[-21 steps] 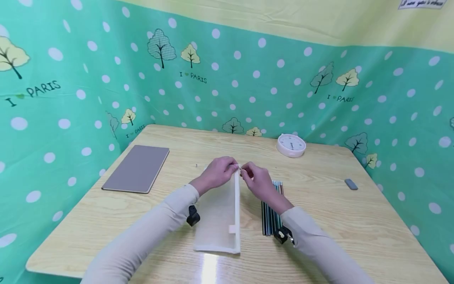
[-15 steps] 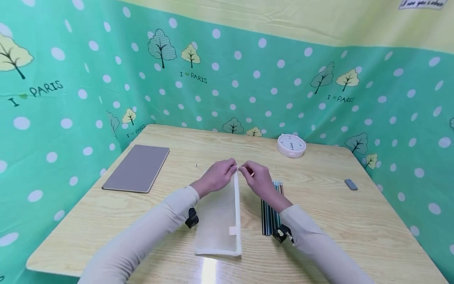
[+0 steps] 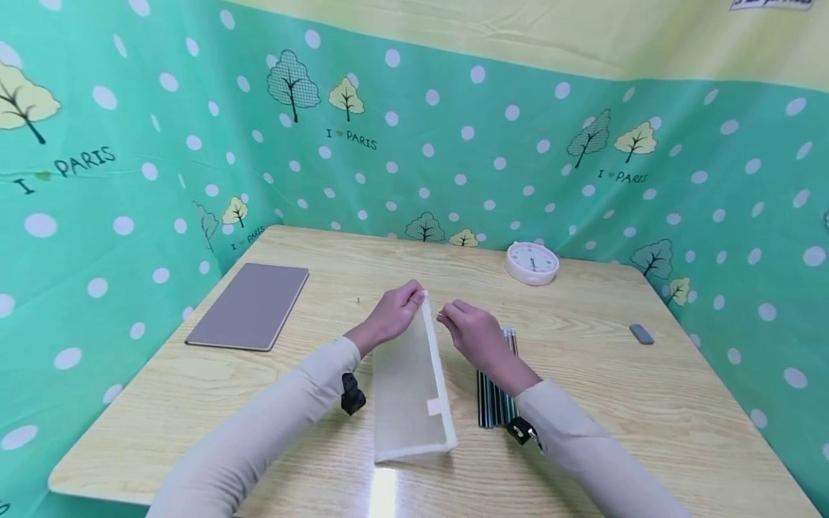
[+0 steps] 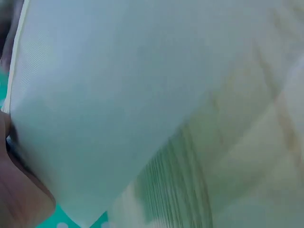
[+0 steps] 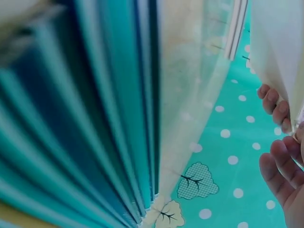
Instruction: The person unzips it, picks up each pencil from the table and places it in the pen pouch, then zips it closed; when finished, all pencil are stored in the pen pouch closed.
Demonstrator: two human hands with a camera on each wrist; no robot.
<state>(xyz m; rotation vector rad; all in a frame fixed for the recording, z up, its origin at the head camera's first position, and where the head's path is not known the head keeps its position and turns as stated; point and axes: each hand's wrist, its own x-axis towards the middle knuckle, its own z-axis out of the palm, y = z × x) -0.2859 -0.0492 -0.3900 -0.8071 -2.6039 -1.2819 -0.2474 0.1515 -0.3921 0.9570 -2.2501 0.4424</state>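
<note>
My left hand [image 3: 391, 314] grips the far top corner of a flat, translucent white zip pouch [image 3: 406, 388], which stands tilted on the table with its pale edging towards the right. A small pinkish tab [image 3: 433, 407] shows near its lower right side. In the left wrist view the pouch [image 4: 109, 90] fills most of the frame, its corner in my fingers. My right hand [image 3: 478, 338] is just right of that corner, thumb and fingers pinching a small pale zipper pull [image 3: 441, 314]. Beneath the right forearm lies a row of dark and teal pencils [image 3: 491, 399], partly hidden.
On the left of the wooden table [image 3: 337, 266] lies a grey-brown notebook [image 3: 249, 306]. A round white clock [image 3: 532, 263] sits at the back, right of the middle. Over on the right is a small grey block [image 3: 641, 334]. A green dotted cloth [image 3: 453, 144] hangs behind.
My left hand has lifted the pouch's far corner slightly up and left, and the pouch has tilted, its near end swinging right. My right hand has drawn slightly away from the corner.
</note>
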